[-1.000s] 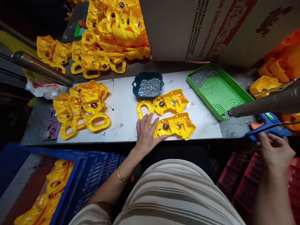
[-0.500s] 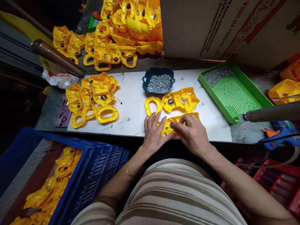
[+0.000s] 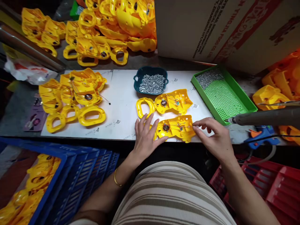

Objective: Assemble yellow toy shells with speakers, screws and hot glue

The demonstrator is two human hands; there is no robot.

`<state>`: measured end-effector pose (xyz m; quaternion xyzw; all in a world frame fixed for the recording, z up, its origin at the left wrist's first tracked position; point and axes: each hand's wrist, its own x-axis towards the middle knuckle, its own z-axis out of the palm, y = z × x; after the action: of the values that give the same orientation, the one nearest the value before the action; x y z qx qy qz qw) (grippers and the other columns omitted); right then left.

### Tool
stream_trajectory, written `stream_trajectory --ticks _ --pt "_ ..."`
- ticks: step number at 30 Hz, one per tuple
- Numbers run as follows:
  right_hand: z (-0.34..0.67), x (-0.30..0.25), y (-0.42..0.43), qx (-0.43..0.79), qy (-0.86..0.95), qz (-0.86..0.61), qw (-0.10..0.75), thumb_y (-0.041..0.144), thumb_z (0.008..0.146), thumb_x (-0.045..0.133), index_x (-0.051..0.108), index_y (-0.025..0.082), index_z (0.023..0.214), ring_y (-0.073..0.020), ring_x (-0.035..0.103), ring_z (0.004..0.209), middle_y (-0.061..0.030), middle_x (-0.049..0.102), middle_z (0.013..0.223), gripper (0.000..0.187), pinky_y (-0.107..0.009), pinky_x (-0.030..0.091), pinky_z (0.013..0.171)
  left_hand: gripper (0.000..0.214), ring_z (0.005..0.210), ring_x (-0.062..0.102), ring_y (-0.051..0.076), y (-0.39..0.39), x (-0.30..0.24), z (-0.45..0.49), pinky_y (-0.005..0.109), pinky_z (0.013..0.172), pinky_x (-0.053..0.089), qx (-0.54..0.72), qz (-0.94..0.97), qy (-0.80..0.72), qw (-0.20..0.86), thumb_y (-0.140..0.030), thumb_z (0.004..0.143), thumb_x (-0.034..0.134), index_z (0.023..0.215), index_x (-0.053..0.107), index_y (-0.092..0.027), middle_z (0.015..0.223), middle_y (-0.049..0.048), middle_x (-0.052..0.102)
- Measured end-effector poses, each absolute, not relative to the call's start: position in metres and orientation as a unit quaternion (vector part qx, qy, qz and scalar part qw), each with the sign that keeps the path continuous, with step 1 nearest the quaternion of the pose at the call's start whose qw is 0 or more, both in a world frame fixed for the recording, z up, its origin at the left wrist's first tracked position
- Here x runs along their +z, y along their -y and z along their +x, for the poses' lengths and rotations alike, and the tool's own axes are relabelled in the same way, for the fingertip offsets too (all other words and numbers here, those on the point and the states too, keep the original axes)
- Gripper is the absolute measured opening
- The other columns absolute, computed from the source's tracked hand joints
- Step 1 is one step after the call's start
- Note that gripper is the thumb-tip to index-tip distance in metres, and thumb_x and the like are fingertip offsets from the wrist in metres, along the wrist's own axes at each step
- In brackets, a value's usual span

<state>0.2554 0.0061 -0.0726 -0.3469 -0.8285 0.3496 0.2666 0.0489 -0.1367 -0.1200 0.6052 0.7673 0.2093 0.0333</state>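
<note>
A yellow plastic shell half [image 3: 174, 127] lies at the bench's front edge, its hollow side up, with a round speaker [image 3: 166, 127] and thin wires inside. My left hand [image 3: 144, 134] rests over its handle end, fingers spread, hiding most of the handle. At the shell's right end, my right hand [image 3: 214, 136] pinches a thin wire [image 3: 187, 126] between thumb and fingers. Just behind lies a second, similar shell half [image 3: 177, 101] with its own speaker, wires and loop handle; neither hand is on it.
A dark teal bowl [image 3: 138, 89] of small screws stands behind the shells. To the right are a green tray [image 3: 232, 97] with screws and a blue glue gun [image 3: 262, 137]. More yellow shells [image 3: 89, 97] lie left; a carton [image 3: 187, 31] stands behind. Blue crates [image 3: 77, 181] and red crates [image 3: 257, 175] sit below.
My right hand has moved right, from over the speaker to the shell's right end, with a wire between its fingertips. My left hand stays on the handle end. The camera view has shifted.
</note>
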Motion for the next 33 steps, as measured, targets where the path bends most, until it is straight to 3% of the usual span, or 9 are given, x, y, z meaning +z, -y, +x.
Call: stream_trajectory --ticks 7,11,18,21,33 --pt "0.271 -0.091 -0.008 0.376 0.787 -0.405 0.276 0.022 0.083 0.064 0.07 0.022 0.087 -0.0127 0.052 0.066 -0.0005 0.059 0.076 0.007 -0.027 0.042 0.061 0.061 0.14 0.03 0.036 0.127 -0.106 0.054 0.057 0.114 0.021 0.241 0.609 -0.755 0.017 -0.049 0.082 0.068 0.135 0.053 -0.023 0.147 0.0161 0.044" --pt "0.263 -0.088 -0.007 0.398 0.781 -0.376 0.302 0.019 0.084 0.063 0.069 0.022 0.087 -0.0128 0.053 0.067 -0.0003 0.062 0.076 0.008 -0.027 0.043 0.062 0.033 0.14 0.03 0.032 0.097 -0.088 0.079 0.056 0.114 0.021 0.268 0.65 -0.711 0.009 -0.037 0.091 0.059 0.122 0.064 -0.028 0.146 0.0105 0.045" --pt "0.265 -0.083 -0.008 0.427 0.774 -0.356 0.303 0.022 0.084 0.064 0.069 0.022 0.093 -0.0143 0.059 0.074 -0.0015 0.069 0.083 0.01 -0.029 0.046 0.065 0.019 0.139 0.031 0.031 0.067 -0.087 0.102 0.057 0.113 0.02 0.286 0.685 -0.667 0.064 -0.034 0.092 0.058 0.1 0.074 -0.029 0.143 0.0068 0.049" --pt "0.269 -0.083 -0.008 0.443 0.762 -0.361 0.304 0.023 0.084 0.065 0.068 0.022 0.101 -0.0139 0.061 0.077 -0.0019 0.071 0.088 0.017 -0.028 0.046 0.065 0.016 0.138 0.032 0.03 0.069 -0.089 0.1 0.057 0.113 0.022 0.305 0.67 -0.674 0.064 -0.032 0.091 0.06 0.093 0.076 -0.03 0.138 0.006 0.053" --pt "0.269 -0.092 -0.009 0.43 0.756 -0.39 0.301 0.027 0.088 0.062 0.07 0.023 0.092 -0.015 0.056 0.073 -0.0014 0.064 0.078 0.01 -0.03 0.046 0.069 0.016 0.138 0.033 0.029 0.069 -0.09 0.101 0.056 0.114 0.024 0.314 0.637 -0.697 0.093 -0.031 0.09 0.061 0.098 0.074 -0.028 0.138 0.0058 0.054"
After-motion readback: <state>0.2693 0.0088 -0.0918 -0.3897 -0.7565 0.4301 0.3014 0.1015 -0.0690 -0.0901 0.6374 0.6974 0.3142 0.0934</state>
